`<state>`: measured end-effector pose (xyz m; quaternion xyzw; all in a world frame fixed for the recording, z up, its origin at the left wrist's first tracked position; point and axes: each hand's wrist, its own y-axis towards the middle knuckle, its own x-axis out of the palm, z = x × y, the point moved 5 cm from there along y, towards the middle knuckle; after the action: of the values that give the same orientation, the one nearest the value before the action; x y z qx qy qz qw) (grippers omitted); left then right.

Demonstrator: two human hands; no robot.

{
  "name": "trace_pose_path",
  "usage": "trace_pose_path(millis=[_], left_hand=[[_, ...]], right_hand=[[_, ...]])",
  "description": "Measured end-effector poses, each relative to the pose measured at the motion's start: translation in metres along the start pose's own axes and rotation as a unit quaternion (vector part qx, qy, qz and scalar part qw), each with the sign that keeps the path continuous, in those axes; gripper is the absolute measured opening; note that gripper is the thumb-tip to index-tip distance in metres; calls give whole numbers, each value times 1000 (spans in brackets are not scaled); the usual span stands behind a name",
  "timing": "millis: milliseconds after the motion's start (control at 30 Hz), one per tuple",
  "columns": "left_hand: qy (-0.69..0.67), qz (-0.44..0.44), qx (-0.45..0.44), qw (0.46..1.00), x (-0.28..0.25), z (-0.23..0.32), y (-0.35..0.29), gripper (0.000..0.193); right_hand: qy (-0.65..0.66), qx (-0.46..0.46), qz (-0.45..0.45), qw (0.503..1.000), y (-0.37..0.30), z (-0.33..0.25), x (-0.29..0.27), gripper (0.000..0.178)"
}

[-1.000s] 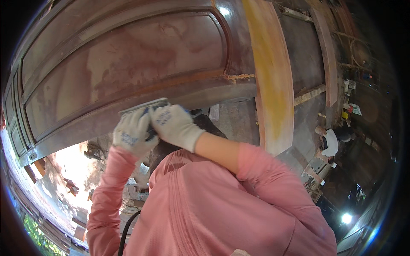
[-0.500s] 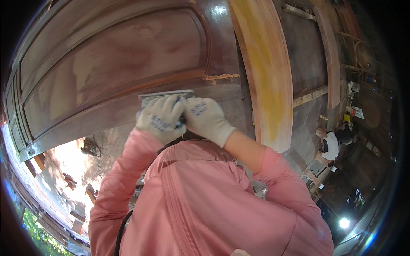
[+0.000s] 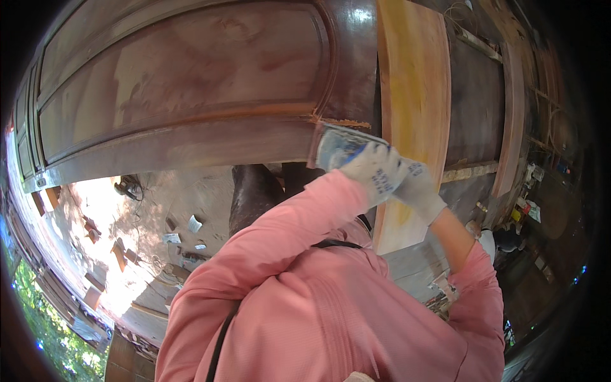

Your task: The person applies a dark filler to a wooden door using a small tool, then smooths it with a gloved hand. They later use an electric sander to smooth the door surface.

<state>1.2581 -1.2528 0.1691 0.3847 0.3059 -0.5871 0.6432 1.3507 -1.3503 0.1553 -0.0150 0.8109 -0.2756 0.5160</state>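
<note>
A flat rectangular power sander (image 3: pixel 338 145), blue-grey with a worn top, lies against the bottom rail of a brown wooden door (image 3: pixel 210 137). My left hand (image 3: pixel 375 170), in a white work glove with blue print, is closed over the sander's body. Close beside it, my right hand (image 3: pixel 419 190), gloved alike, is closed around the sander's rear end; its fingers are partly hidden by the left hand. The sander is near the door's right corner, just below a rough, orange-brown strip (image 3: pixel 347 123) at a joint.
A pale board with a yellow streak (image 3: pixel 417 108) stands right of the door, with a dark panel (image 3: pixel 474 102) beyond. Wood offcuts (image 3: pixel 119 254) and scraps lie on the sunlit floor at left. Another person (image 3: pixel 506 239) is at the far right.
Both hands have moved the sander right along the door's lower rail, and it is now tilted. My view has shifted, showing my legs and more floor at left.
</note>
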Motion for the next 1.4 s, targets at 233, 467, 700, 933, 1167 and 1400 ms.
trace_pose_path(millis=[233, 467, 700, 933, 1167, 1400], left_hand=[[-25, -10, -81, 996, -88, -73, -118, 61], [18, -49, -75, 996, -81, -67, -113, 67], [47, 16, 51, 997, 11, 23, 8, 30], [-9, 51, -29, 998, -24, -13, -33, 36], [37, 5, -109, 993, -81, -60, -109, 56], [-1, 77, -66, 995, -72, -58, -54, 33]], right_hand=[[49, -84, -38, 995, 64, -148, 21, 25], [65, -106, -2, 992, 54, -143, 17, 24], [-20, 44, -13, 999, -22, 12, 13, 18], [-3, -49, -56, 997, 14, -40, 12, 27], [20, -166, 3, 986, 63, -138, 20, 32], [36, -101, -32, 994, 60, -83, -2, 25]])
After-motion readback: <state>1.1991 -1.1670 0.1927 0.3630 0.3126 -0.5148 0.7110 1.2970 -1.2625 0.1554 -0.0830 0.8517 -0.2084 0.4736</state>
